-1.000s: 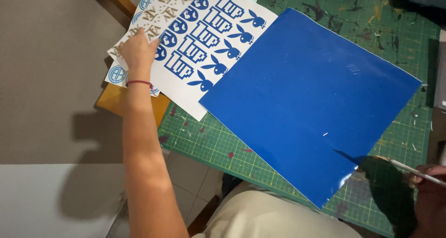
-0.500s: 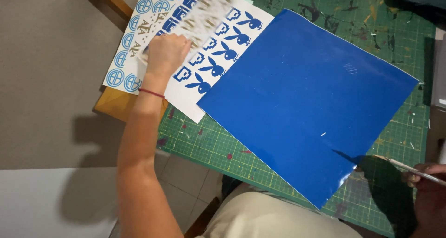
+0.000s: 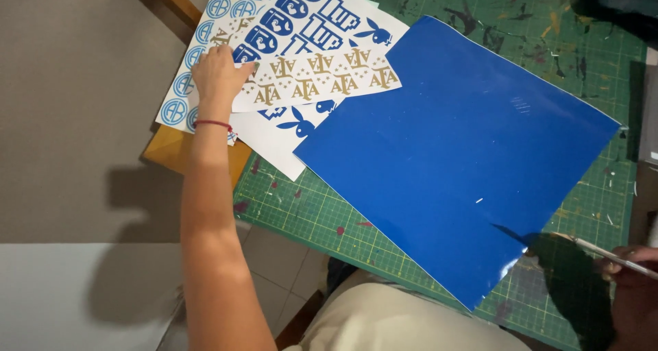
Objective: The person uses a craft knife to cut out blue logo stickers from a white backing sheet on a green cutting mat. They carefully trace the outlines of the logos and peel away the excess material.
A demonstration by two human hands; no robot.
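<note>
Sticker sheets lie fanned out in the upper left of the frame, partly on a green cutting mat and partly over a wooden ledge at the desk's left edge. The left hand rests on them with its fingers bent and close together, pressing on the left end of a white strip with gold emblems; a red thread bracelet circles the wrist. That strip lies on top of a white sheet printed with blue shapes and rabbit-head figures, and at the far left a sheet of pale-blue round badges shows from under the hand.

Just right of the pile, a large glossy blue sheet lies tilted on the mat, its left corner overlapping the white sheet's lower edge. Its bottom corner points to the lower middle of the frame, near the person's beige clothing.

At the lower right edge the right hand is in shadow, fingers closed around a thin pale tool whose tip lies close to the blue sheet's lower right edge; whether it touches cannot be told.
</note>
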